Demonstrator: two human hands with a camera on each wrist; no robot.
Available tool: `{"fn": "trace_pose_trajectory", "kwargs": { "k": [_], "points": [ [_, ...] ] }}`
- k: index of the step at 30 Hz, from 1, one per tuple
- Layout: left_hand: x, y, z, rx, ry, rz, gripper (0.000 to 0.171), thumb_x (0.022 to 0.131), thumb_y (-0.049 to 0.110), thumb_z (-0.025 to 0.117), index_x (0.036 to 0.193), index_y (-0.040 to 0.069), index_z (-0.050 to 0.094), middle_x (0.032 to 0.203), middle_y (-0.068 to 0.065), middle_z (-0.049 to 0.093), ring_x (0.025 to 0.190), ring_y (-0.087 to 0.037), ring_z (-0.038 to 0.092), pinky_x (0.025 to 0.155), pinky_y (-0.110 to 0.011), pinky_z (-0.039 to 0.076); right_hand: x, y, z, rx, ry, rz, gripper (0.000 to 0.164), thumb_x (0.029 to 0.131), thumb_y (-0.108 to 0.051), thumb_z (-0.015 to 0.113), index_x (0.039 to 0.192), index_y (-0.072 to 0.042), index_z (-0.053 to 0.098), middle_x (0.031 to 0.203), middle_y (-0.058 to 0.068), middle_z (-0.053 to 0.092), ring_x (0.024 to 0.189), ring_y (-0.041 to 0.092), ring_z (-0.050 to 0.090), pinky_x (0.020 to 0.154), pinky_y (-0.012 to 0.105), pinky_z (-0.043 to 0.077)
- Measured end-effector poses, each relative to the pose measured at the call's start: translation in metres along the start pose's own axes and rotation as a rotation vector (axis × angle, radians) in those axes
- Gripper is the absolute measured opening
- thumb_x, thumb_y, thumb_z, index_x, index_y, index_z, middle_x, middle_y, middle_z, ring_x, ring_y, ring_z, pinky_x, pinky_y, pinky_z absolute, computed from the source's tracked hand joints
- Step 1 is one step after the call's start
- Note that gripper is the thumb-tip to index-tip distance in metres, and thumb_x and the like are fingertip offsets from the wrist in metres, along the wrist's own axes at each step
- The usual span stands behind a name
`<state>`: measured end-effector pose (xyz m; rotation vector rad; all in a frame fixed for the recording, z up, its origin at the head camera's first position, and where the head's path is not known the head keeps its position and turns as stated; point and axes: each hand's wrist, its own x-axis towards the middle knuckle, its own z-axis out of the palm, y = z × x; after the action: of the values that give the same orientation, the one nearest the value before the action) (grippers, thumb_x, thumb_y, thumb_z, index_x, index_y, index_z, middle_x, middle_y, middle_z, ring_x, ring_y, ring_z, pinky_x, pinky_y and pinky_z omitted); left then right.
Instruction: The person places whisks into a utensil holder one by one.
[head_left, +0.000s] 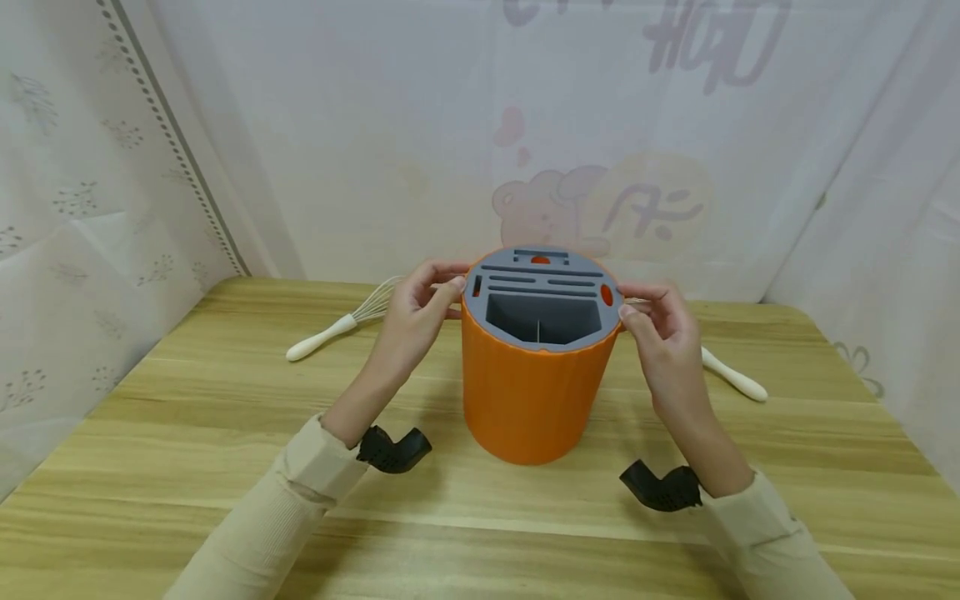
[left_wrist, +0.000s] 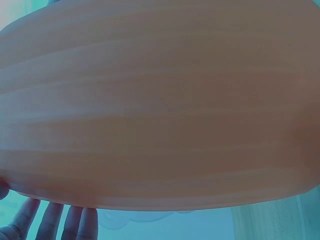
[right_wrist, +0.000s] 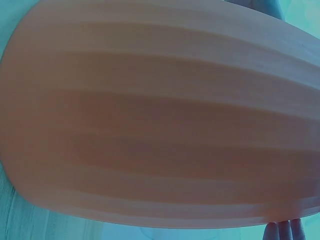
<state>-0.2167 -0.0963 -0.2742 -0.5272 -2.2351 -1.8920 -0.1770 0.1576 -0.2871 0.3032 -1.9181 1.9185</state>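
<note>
An orange round utensil holder (head_left: 532, 400) with a grey slotted top (head_left: 547, 285) is in the middle of the head view. Its top has narrow slots, small openings and a large divided compartment. My left hand (head_left: 420, 312) grips the holder at the left of its rim, thumb by the edge and fingers behind. On the opposite side my right hand (head_left: 663, 342) grips the rim in the same way. In both wrist views the ribbed orange wall (left_wrist: 160, 115) (right_wrist: 165, 120) fills most of the picture, with fingertips along its lower edge.
A whisk with a white handle (head_left: 322, 337) lies on the wooden table (head_left: 487, 533) beyond my left hand. Another white handle (head_left: 735, 375) lies to the right, partly hidden by my right hand. Printed cloth (head_left: 375, 150) hangs behind the table and at its sides.
</note>
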Motion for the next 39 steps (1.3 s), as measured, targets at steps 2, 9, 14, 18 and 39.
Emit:
{"fn": "trace_pose_trajectory", "kwargs": {
  "k": [2,9,14,18,39],
  "points": [
    [-0.001,0.000,0.000,0.003,0.002,0.006,0.026,0.096,0.018,0.049,0.118,0.008,0.058,0.108,-0.010,0.059,0.091,-0.017,0.060,0.078,-0.027,0.055,-0.001,-0.001,0.000,0.001,0.003,0.002,0.016,0.093,-0.006,0.050,0.104,-0.015,0.058,0.102,-0.001,0.058,0.090,0.012,0.056,0.079,0.016,0.049],
    [-0.004,0.000,0.000,0.003,-0.001,0.022,0.027,0.095,0.017,0.050,0.119,0.007,0.058,0.108,-0.010,0.059,0.089,-0.016,0.061,0.077,-0.028,0.055,-0.005,-0.002,0.000,0.004,0.008,0.002,0.016,0.093,-0.005,0.050,0.105,-0.013,0.058,0.100,-0.001,0.060,0.090,0.012,0.057,0.080,0.017,0.049],
    [-0.006,0.001,0.000,-0.001,-0.006,0.026,0.026,0.096,0.017,0.050,0.118,0.008,0.059,0.108,-0.008,0.059,0.090,-0.015,0.061,0.078,-0.028,0.055,-0.007,-0.003,0.000,0.006,-0.001,-0.004,0.017,0.093,-0.004,0.050,0.104,-0.014,0.058,0.102,-0.001,0.060,0.090,0.011,0.058,0.081,0.016,0.050],
    [-0.008,0.002,-0.001,-0.003,-0.006,0.030,0.026,0.095,0.016,0.049,0.117,0.007,0.059,0.108,-0.009,0.060,0.090,-0.016,0.061,0.078,-0.029,0.056,-0.009,-0.004,0.000,0.019,-0.002,-0.016,0.018,0.093,-0.003,0.050,0.103,-0.015,0.059,0.103,0.000,0.059,0.090,0.011,0.057,0.082,0.016,0.049],
    [-0.024,0.011,-0.003,0.013,-0.029,0.009,0.026,0.095,0.013,0.048,0.118,0.007,0.058,0.110,-0.008,0.059,0.089,-0.020,0.062,0.077,-0.029,0.056,-0.026,-0.012,-0.001,0.034,-0.008,-0.063,0.020,0.092,0.001,0.047,0.104,-0.010,0.057,0.116,0.010,0.052,0.106,0.017,0.051,0.086,0.015,0.047]
  ]
}}
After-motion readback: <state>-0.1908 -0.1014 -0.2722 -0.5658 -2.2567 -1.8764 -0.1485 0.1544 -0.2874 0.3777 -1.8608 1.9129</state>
